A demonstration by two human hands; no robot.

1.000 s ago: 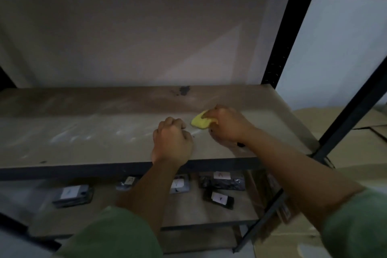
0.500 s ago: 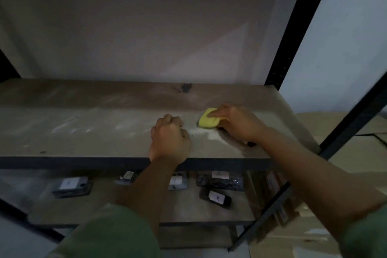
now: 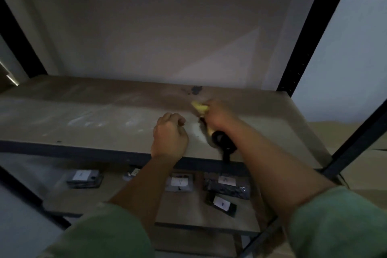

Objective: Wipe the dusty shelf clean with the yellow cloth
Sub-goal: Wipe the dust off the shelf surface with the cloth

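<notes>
The right hand [image 3: 217, 114] holds the small yellow cloth [image 3: 200, 107] on the pale, dusty wooden shelf board [image 3: 83, 111], a little in front of a dark stain [image 3: 196, 89] near the back wall. The grip of this hand is closed around the cloth, and only one yellow end shows beyond the fingers; the picture is blurred here. A black band [image 3: 223, 142] sits at the right wrist. The left hand [image 3: 170, 135] rests just beside it on the front part of the shelf, with the fingers curled into a fist that holds nothing. White dust streaks [image 3: 83, 119] lie on the board left of the hands. On the lower shelf [image 3: 83, 201] lie several dark packets with white labels [image 3: 227, 185]. Both arms wear green sleeves [image 3: 109, 234].
</notes>
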